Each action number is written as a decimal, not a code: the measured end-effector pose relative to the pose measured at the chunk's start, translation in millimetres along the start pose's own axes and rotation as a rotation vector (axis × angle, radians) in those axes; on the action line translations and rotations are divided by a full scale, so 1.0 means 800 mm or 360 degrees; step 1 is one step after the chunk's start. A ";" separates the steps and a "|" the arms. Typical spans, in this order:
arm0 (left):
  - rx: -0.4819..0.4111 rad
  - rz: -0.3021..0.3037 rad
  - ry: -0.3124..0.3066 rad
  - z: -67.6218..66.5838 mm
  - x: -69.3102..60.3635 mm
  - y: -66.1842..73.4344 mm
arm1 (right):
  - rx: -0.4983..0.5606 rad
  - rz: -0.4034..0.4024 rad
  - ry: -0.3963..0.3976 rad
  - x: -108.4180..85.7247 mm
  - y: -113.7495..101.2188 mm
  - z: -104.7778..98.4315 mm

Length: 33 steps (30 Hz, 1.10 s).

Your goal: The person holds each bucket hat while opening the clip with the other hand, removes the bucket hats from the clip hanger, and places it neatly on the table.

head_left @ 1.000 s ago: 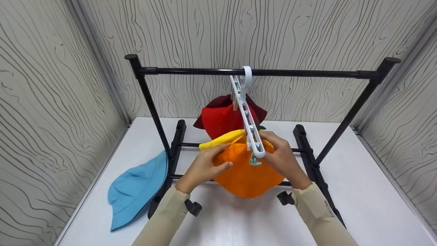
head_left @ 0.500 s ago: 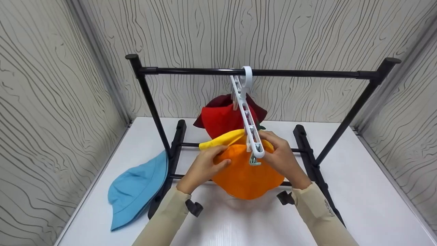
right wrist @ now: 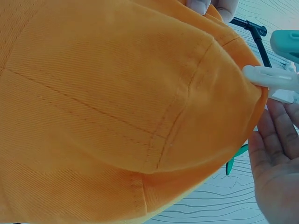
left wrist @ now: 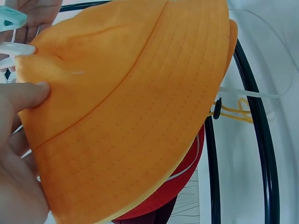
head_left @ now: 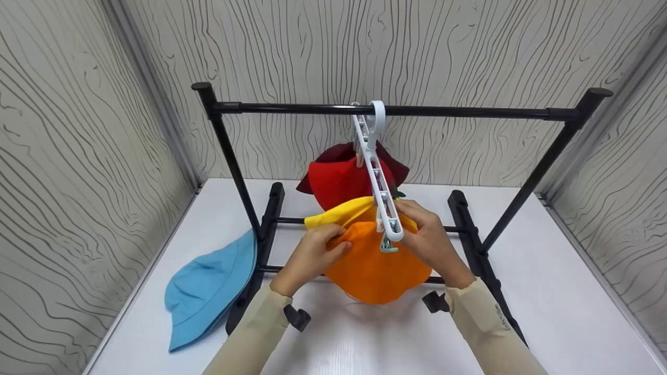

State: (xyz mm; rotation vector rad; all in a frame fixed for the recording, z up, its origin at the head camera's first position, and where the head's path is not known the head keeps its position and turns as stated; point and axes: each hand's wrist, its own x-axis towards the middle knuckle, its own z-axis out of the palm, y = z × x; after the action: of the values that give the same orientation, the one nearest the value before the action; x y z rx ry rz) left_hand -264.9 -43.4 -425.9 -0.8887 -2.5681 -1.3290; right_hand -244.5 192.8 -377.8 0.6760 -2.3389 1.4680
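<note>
Hanger (head_left: 371, 154) carrying red hat (head_left: 336, 181), maroon hat (head_left: 394, 166) — apparently orange hat (head_left: 367, 265) | left hand (head_left: 313, 252) pinching latter, right hand (head_left: 428, 240) extending fingers | blue hat (head_left: 211, 286) lying leftward, unhung

Rack (head_left: 234, 172) on table (head_left: 563, 291), wall (head_left: 437, 57) behind. Hanger (head_left: 370, 156) hooked on top bar (head_left: 292, 109), approx. mid. Front hat (head_left: 375, 271) under hanger's near end, btwn L hand (head_left: 311, 255) & R hand (head_left: 427, 239); other hats (head_left: 338, 179) behind it (one behind another). Loose hat (head_left: 208, 286) on table, left of rack.
</note>
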 end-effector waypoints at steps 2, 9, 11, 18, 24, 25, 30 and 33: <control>0.0016 0.0021 0.0011 0.000 0.000 -0.001 | -0.0003 -0.0007 0.0000 0.000 0.000 0.000; 0.0021 0.0065 0.0031 0.000 0.000 -0.002 | -0.0023 -0.0012 -0.0001 0.000 0.001 0.001; 0.0019 0.0065 0.0030 0.000 0.000 -0.002 | -0.0021 -0.0004 -0.0002 0.000 0.001 0.001; -0.0014 0.0071 0.0024 0.001 -0.001 -0.002 | -0.0003 -0.0058 0.0019 0.001 0.002 0.002; -0.0015 0.0068 0.0024 0.000 -0.002 -0.001 | -0.0011 -0.0068 0.0037 0.001 0.002 0.003; -0.0018 0.0062 0.0023 0.000 -0.002 -0.001 | -0.0014 -0.0061 0.0038 0.001 0.002 0.003; -0.0036 0.0045 0.0018 -0.001 -0.002 -0.001 | -0.0028 -0.0017 0.0044 0.002 0.001 0.004; -0.0036 0.0051 0.0022 -0.001 -0.002 -0.002 | -0.0021 0.0008 0.0048 0.003 0.001 0.005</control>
State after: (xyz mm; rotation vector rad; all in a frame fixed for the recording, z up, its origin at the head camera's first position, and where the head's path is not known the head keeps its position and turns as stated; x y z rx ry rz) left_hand -264.6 -45.5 -427.6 -0.9175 -2.5226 -1.3531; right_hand -246.8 188.9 -378.7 0.6401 -2.3272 1.4537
